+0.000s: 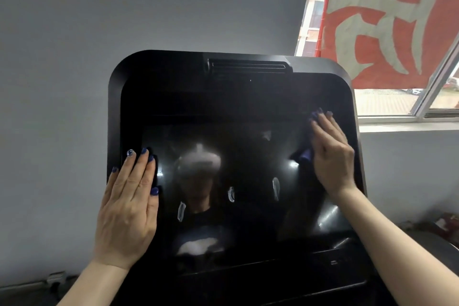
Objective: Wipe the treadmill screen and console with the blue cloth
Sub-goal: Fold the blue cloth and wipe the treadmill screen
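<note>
A grey wall and a window with a red banner point(387, 20) stand behind the treadmill console point(114, 97). The left hand point(129, 208), fingers flat, steadies the screen point(248, 169) at its left edge. The right hand point(332, 154) presses the blue cloth point(306, 155) against the screen's upper right. Wiping is under way; next, probably, sweep across the middle.

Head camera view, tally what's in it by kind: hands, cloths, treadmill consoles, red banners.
Hands: 2, left hand and right hand
Blue cloth: 1, mostly hidden under the right hand
Treadmill console with its screen: 1
Red banner at the window: 1
Total: 5
</note>
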The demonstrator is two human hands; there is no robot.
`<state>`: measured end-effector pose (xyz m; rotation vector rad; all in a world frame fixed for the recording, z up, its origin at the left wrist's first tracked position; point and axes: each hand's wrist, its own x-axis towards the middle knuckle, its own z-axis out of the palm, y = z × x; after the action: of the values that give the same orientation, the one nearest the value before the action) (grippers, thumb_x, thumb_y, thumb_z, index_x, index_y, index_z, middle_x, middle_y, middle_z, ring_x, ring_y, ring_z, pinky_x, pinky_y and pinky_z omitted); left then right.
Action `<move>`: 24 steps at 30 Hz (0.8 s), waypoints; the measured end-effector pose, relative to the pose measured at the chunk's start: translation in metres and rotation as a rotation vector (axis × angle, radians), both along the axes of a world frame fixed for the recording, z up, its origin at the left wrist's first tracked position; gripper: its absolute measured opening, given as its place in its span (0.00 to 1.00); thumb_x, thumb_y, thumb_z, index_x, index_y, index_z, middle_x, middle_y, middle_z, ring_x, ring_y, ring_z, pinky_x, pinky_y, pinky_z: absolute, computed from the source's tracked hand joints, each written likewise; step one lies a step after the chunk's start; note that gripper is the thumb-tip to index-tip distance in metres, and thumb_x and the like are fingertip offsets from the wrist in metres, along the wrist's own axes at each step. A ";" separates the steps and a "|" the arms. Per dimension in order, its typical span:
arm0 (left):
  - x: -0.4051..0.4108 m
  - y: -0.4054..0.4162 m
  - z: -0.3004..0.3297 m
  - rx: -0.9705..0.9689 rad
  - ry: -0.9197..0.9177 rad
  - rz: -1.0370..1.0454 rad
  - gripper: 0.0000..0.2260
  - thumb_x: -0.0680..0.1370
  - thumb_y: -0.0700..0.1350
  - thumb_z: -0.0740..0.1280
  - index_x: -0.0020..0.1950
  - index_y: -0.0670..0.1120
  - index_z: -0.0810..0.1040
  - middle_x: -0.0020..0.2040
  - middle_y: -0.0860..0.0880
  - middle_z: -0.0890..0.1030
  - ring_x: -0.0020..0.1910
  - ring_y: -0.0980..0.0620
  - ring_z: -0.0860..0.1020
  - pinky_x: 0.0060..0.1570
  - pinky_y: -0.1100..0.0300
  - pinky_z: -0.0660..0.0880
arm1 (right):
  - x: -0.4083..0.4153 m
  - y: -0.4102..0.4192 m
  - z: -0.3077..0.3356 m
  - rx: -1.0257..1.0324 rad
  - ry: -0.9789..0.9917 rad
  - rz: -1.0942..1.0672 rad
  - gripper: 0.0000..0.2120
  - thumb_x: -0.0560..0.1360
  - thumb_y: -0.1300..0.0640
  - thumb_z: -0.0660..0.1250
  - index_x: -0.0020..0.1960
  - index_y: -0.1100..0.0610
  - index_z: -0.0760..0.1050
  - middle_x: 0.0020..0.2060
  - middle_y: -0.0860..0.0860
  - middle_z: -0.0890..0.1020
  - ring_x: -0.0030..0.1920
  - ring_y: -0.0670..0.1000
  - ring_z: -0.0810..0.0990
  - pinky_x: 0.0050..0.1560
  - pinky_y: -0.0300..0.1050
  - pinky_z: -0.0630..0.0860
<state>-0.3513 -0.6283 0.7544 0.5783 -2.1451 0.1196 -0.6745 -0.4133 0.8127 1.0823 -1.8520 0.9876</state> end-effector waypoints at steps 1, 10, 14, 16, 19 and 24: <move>0.000 0.000 0.000 -0.001 0.003 -0.002 0.24 0.81 0.45 0.53 0.76 0.36 0.64 0.78 0.42 0.65 0.80 0.46 0.57 0.78 0.47 0.54 | 0.008 -0.010 0.002 0.000 0.002 0.021 0.16 0.80 0.65 0.59 0.66 0.64 0.76 0.68 0.57 0.74 0.73 0.56 0.68 0.74 0.42 0.62; 0.000 -0.001 0.000 0.002 0.012 -0.011 0.24 0.81 0.45 0.53 0.76 0.36 0.64 0.77 0.42 0.65 0.79 0.46 0.57 0.78 0.48 0.54 | 0.000 0.007 -0.001 0.104 0.077 0.122 0.16 0.82 0.61 0.58 0.66 0.63 0.76 0.68 0.57 0.75 0.73 0.56 0.69 0.74 0.45 0.64; 0.000 0.000 0.000 -0.009 0.013 -0.011 0.24 0.81 0.45 0.53 0.76 0.36 0.65 0.77 0.42 0.65 0.79 0.46 0.57 0.78 0.49 0.53 | 0.015 0.005 -0.014 0.188 0.156 0.220 0.16 0.82 0.63 0.58 0.66 0.64 0.75 0.70 0.57 0.73 0.74 0.57 0.67 0.73 0.55 0.66; 0.000 0.001 0.000 -0.007 0.012 -0.010 0.24 0.81 0.44 0.53 0.76 0.36 0.65 0.77 0.42 0.65 0.79 0.46 0.58 0.78 0.48 0.54 | 0.008 0.030 -0.020 0.275 0.214 0.290 0.16 0.82 0.62 0.58 0.66 0.65 0.75 0.69 0.57 0.73 0.73 0.57 0.68 0.71 0.58 0.67; 0.000 0.000 0.000 -0.005 0.015 -0.012 0.24 0.81 0.44 0.53 0.76 0.36 0.65 0.77 0.42 0.65 0.79 0.45 0.58 0.78 0.47 0.55 | -0.003 0.028 -0.010 0.199 0.125 0.232 0.16 0.82 0.60 0.58 0.66 0.63 0.75 0.68 0.56 0.74 0.73 0.55 0.69 0.72 0.54 0.67; 0.001 0.000 0.000 -0.001 0.015 -0.015 0.24 0.81 0.44 0.53 0.76 0.37 0.64 0.78 0.42 0.63 0.80 0.45 0.57 0.78 0.48 0.54 | 0.018 -0.003 -0.004 0.155 0.106 0.213 0.18 0.84 0.57 0.54 0.66 0.65 0.76 0.69 0.57 0.74 0.73 0.56 0.68 0.74 0.47 0.64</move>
<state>-0.3506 -0.6285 0.7545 0.5614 -2.1339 0.1074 -0.6565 -0.4166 0.8086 1.4212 -1.7769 0.8975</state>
